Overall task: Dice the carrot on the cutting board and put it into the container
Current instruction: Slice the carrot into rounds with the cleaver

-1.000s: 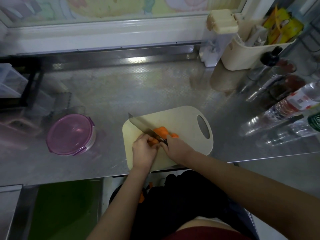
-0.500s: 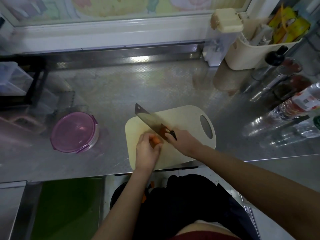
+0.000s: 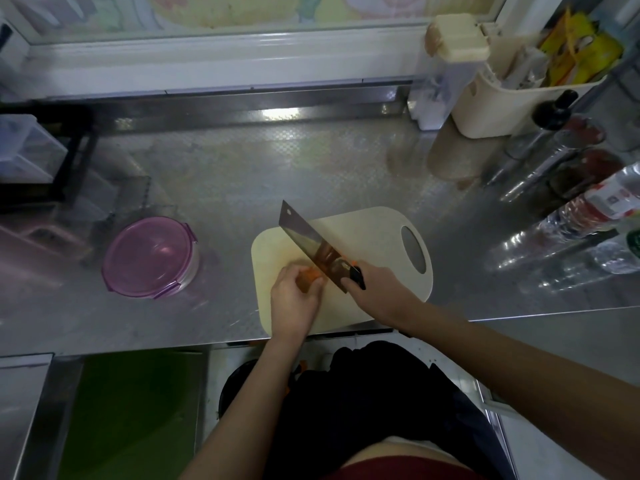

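Right, nearest on the cutting board [image 3: 381, 230] I see the left hand [image 3: 294, 303] curled round the carrot [image 3: 309, 277] — the right hand [image 3: 377, 291] clenched on the knife [image 3: 311, 245] handle, blade tilted just beside the carrot. Left of the board, well apart — the lidded container [image 3: 150, 256].
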`<state>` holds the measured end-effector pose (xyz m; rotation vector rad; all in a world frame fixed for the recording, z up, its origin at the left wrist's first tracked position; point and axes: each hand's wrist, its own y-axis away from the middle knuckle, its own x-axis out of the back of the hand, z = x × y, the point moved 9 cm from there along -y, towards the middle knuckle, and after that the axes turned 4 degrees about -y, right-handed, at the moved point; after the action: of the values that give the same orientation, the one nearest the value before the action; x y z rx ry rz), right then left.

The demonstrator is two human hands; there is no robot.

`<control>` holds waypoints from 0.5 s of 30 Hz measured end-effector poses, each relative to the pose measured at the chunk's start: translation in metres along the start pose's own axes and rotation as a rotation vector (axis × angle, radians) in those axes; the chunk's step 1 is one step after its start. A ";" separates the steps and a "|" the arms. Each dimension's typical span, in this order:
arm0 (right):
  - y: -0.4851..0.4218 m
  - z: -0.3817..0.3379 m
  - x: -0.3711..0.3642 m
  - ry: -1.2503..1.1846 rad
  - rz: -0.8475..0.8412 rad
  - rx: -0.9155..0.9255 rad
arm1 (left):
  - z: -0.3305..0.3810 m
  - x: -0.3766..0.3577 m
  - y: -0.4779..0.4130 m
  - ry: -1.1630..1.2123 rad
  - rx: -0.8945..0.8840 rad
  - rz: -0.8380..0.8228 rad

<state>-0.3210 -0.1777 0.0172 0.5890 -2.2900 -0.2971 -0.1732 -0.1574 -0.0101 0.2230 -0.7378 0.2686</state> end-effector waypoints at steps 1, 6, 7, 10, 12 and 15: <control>0.001 0.001 -0.001 -0.005 -0.006 -0.010 | 0.000 0.000 0.000 -0.004 -0.003 0.003; 0.002 0.005 -0.004 0.032 -0.015 -0.035 | 0.004 0.001 -0.001 -0.033 -0.018 0.006; 0.002 0.006 -0.005 0.040 -0.017 -0.041 | 0.004 0.001 -0.002 -0.037 -0.019 0.005; 0.002 0.005 -0.005 0.058 -0.027 -0.049 | 0.003 0.000 -0.002 -0.049 -0.014 0.002; 0.002 0.004 -0.006 0.073 -0.034 -0.054 | 0.002 0.000 -0.002 -0.053 -0.011 0.005; 0.001 0.002 -0.008 0.130 -0.049 -0.070 | 0.002 0.000 -0.003 -0.051 -0.011 0.013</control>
<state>-0.3180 -0.1729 0.0118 0.6111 -2.1340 -0.3509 -0.1733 -0.1609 -0.0091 0.2156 -0.7908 0.2719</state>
